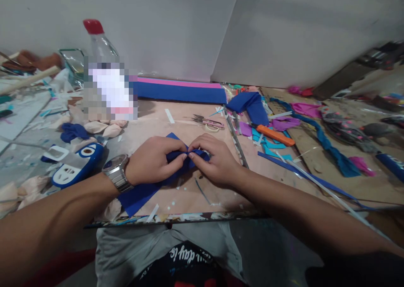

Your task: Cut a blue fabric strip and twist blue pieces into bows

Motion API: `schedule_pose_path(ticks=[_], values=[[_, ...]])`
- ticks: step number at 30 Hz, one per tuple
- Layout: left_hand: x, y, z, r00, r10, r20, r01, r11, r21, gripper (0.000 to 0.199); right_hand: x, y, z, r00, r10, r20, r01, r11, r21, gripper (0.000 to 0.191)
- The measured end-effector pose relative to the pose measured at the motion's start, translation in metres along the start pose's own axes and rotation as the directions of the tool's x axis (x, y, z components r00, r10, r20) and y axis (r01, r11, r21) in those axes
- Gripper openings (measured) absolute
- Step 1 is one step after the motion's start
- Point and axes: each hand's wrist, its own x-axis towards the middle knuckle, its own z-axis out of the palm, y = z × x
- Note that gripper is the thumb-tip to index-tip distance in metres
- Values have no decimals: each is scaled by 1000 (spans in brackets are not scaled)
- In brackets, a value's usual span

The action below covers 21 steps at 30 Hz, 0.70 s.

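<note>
My left hand (158, 158), with a metal watch (116, 169) on its wrist, pinches a strip of blue fabric (139, 198). Thumb to thumb with it, my right hand (216, 158) grips the gathered end of the same strip. The fabric is bunched between the fingertips, and its flat tail runs under my left hand toward the table's front edge. Just beyond my hands lie small thread snips (210, 122) with pink handles. A folded length of blue and pink fabric (183, 91) rests along the wall.
A clear bottle with a red cap (94, 27) stands at the back left. On the left lies a blue and white device (77, 165) beside pale fabric pieces (107, 129). To the right are an orange cutter (274, 134), a metal ruler (236, 139) and colourful scraps.
</note>
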Motion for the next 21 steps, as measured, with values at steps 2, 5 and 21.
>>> schedule_pose_path(ticks=[2, 5, 21], values=[[0, 1, 0, 1000, -8, -1, 8, 1000, -11, 22, 0, 0, 0, 1000, -12, -5, 12, 1000, -11, 6], [0, 0, 0, 1000, -21, -6, 21, 1000, -11, 23, 0, 0, 0, 1000, -22, -11, 22, 1000, -13, 6], [-1, -2, 4, 996, 75, -52, -63, 976, 208, 22, -1, -4, 4, 964, 249, 97, -266, 935, 235, 9]])
